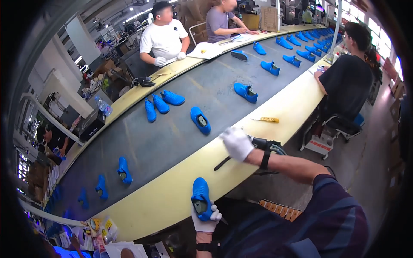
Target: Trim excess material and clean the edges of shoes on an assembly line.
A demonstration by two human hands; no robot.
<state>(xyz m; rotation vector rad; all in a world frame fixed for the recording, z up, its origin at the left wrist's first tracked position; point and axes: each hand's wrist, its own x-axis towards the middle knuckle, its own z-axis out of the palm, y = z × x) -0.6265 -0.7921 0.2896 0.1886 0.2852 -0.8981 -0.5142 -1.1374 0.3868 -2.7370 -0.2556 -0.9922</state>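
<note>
My left hand [205,220], in a white glove, grips a blue shoe [201,198] by its heel end, sole side down, over the yellow edge [172,195] of the conveyor. My right hand [236,143], also gloved, reaches out over that yellow edge and rests on a black tool [258,142] with a cable; a thin dark rod [222,163] sticks out beneath it. Whether the fingers close round the tool is hard to tell.
A grey conveyor belt [180,129] carries several blue shoes, the nearest one [200,120] just beyond my right hand. A yellow knife [267,119] lies on the far edge. People sit along both sides of the belt. Tape and small packets [101,225] lie at lower left.
</note>
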